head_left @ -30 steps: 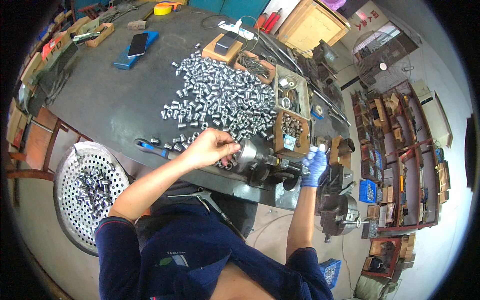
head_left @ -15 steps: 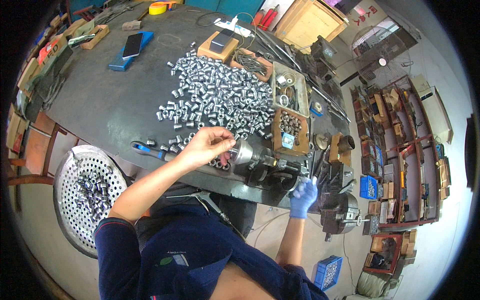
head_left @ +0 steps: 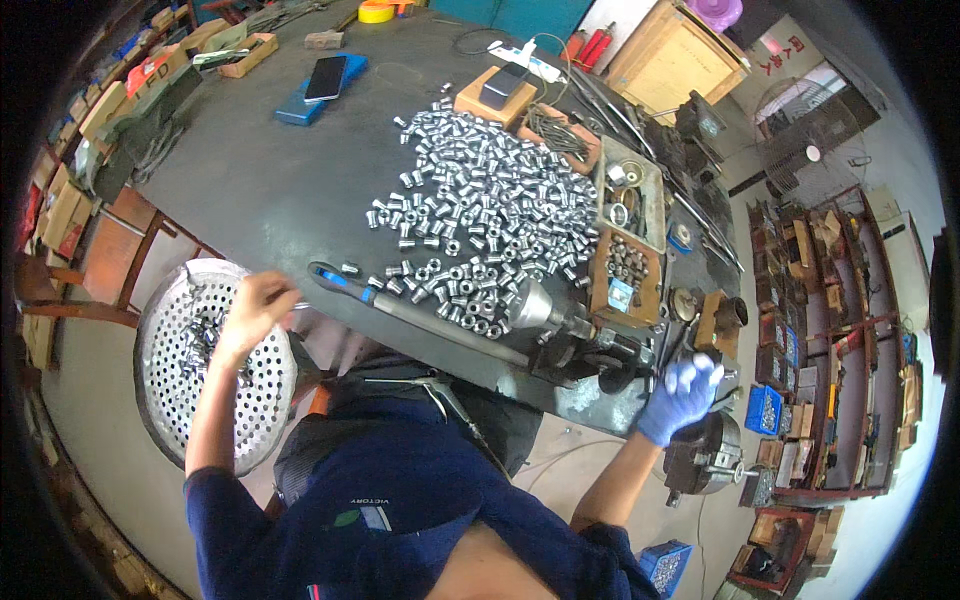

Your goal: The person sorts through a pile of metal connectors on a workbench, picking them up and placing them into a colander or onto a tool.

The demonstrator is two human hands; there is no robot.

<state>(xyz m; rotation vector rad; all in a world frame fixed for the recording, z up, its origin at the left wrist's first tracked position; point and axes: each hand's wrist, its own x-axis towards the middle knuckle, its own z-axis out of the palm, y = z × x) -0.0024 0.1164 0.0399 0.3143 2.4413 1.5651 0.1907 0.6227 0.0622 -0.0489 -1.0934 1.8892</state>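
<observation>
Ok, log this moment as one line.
left hand: near perforated tray, blurred, grip unclear | right hand: gloved, near vise | metal fittings: heaped on bench

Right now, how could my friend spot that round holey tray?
Start at the big dark table, then look just past its near left edge. Near the bare left hand sits the round metal tray. Unlike the wooden chair beside it, it's peppered with holes and carries shiny metal pieces.

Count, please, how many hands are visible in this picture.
2: the bare left hand by the round perforated tray, and the blue-gloved right hand near the dark vise. No other shows.
</observation>
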